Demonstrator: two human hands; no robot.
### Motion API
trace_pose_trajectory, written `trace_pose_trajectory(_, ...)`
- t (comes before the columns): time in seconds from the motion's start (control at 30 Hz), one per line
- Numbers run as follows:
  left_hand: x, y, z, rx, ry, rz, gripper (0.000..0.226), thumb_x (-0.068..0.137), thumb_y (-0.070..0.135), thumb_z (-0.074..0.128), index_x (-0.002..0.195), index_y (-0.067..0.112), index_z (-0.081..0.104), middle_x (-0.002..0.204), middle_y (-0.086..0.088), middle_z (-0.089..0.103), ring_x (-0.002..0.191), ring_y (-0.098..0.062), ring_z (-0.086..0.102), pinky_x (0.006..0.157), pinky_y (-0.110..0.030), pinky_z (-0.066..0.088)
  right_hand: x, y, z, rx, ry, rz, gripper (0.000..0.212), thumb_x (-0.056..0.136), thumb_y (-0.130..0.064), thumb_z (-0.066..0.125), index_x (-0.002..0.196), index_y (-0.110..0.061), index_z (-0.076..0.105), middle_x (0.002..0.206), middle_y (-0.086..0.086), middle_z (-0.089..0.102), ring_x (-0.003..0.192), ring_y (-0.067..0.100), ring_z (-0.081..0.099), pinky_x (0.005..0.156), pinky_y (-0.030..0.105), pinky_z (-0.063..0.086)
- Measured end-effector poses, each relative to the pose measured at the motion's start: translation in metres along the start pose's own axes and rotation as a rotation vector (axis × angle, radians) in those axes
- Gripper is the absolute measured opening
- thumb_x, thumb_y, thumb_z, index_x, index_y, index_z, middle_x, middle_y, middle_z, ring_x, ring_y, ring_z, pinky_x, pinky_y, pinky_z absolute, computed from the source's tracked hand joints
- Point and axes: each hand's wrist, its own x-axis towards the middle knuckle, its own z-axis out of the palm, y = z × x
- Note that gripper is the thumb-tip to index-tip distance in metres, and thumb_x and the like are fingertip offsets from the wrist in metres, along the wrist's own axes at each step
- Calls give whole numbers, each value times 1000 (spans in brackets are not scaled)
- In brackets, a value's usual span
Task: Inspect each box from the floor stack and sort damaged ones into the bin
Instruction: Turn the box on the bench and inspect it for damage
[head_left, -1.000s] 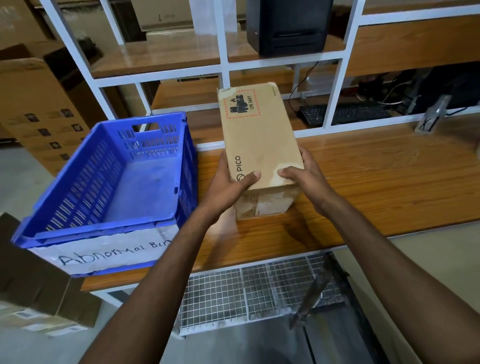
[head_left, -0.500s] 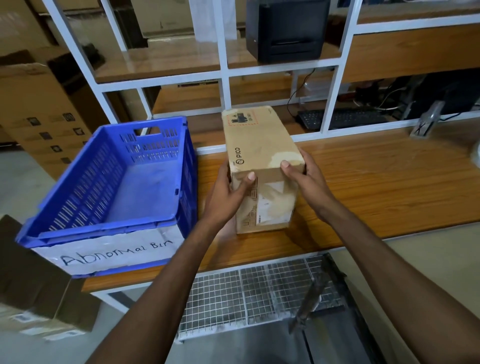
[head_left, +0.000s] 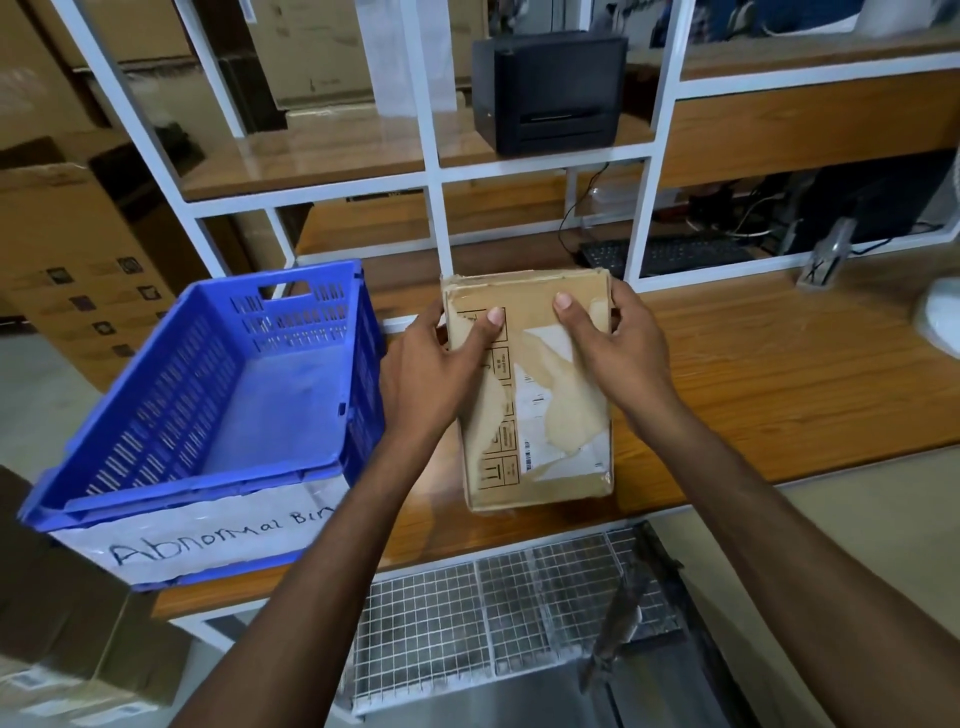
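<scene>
L hand (head_left: 431, 364) & R hand (head_left: 618, 353) both grip the cardboard box (head_left: 550, 312) by its long sides, thumbs flat on the upward face, fingers curled round the edges. Box is over the wooden bench (head_left: 779, 374), just beside the blue bin (head_left: 156, 405); can't tell if its near edge touches the wood. Prob. light, stiff card, corners scuffed, so hold by the side edges, not the torn label (head_left: 566, 421). Vs 0.5 s ago: box tipped toward the camera, torn label now faces up, thumbs nearer the far edge.
</scene>
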Motion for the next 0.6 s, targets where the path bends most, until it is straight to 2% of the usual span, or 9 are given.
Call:
trace_pose_trajectory(0.07,4,6,-5,4,30,-15,54,91,73,63,122,30,73,99,15,77,94,1,70,75,-20,53,5,-6,-3,36,-16,39,54,90,-60,74,135,-35,57,109,-19,72,102,2,69,94,44,59)
trace_pose_trajectory(0.13,11,16,-12,-12,60,-37,57,90,73,65,127,30,72,104,14,79,98,1,71,76,-20,53,12,-13,-8,105,-51,64,56,89,-47,78,137,-34,51,118,-14,71,106,8,71,95,46,60)
trace_pose_trajectory(0.23,22,26,-23,-50,27,-64,46,91,66,70,123,34,72,105,18,76,100,3,70,81,-23,55,20,-21,-14,133,-98,26,57,90,-36,81,138,-34,50,123,-13,70,110,8,70,96,46,59)
trace_pose_trajectory(0.3,26,23,-26,-64,-24,-65,36,90,62,73,116,38,73,104,19,77,99,4,71,87,-31,59,22,-22,-14,133,-118,10,60,90,-35,81,142,-32,51,125,-13,70,111,6,70,97,45,60)
trace_pose_trajectory(0.4,25,14,-23,-37,-69,-74,44,85,67,73,116,36,74,102,20,78,96,3,72,88,-40,62,20,-17,-10,111,-133,4,67,89,-37,82,147,-33,49,126,-14,70,112,6,69,97,48,59)
trace_pose_trajectory(0.6,21,7,-15,-21,-31,-63,45,86,70,68,119,40,71,98,22,77,92,1,73,82,-41,63,22,-12,-2,36,-160,-34,71,92,-40,76,153,-39,40,134,-14,65,118,11,66,100,49,56)
